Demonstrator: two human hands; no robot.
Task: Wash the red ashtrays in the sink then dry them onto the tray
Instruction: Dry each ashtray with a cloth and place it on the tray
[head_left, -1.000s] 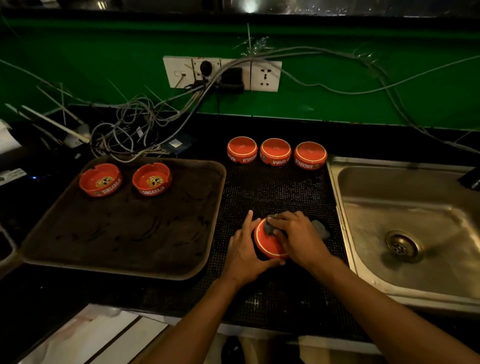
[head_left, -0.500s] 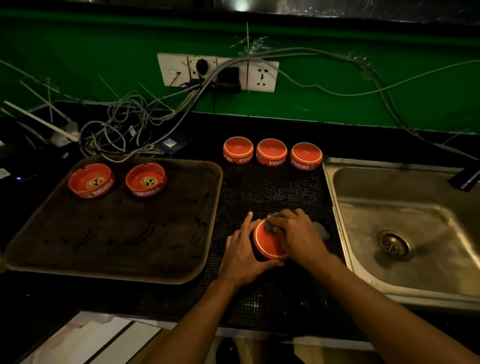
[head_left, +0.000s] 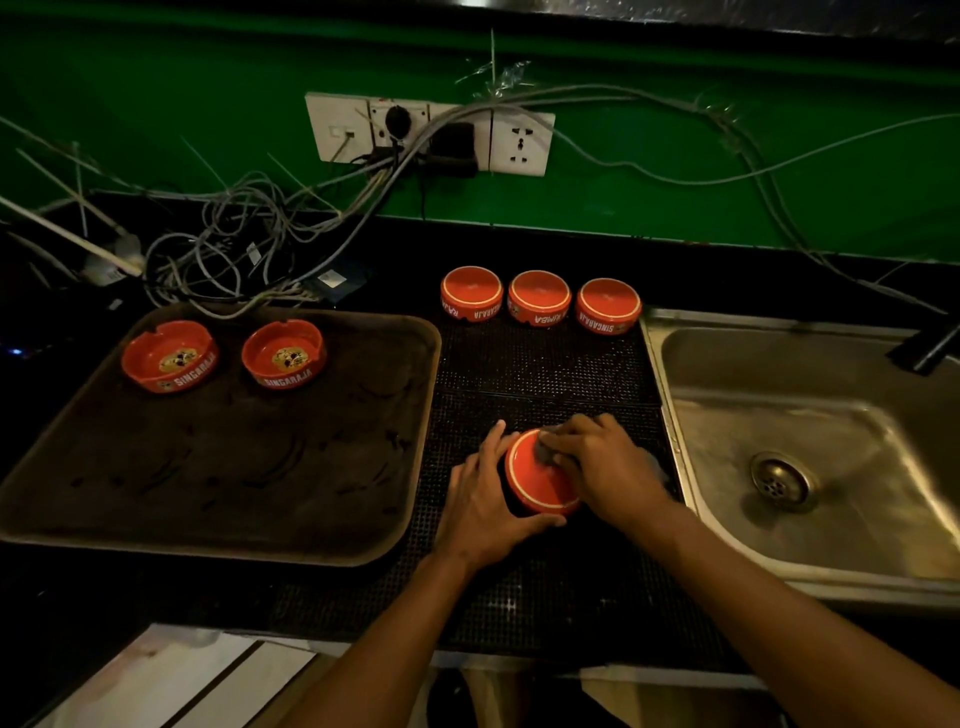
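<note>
Head view, tray (head_left: 218, 499) holding two ashtrays (head_left: 170, 356), hands (head_left: 540, 478) gripping inverted ashtray (head_left: 537, 480), possibly cloth.

From my feed I see a dim room with a green wall (head_left: 675, 171) across the upper frame carrying a white socket panel (head_left: 519, 143) at upper centre, tangled grey cables (head_left: 228, 249) at upper left, and a black counter (head_left: 519, 249) running below.
</note>
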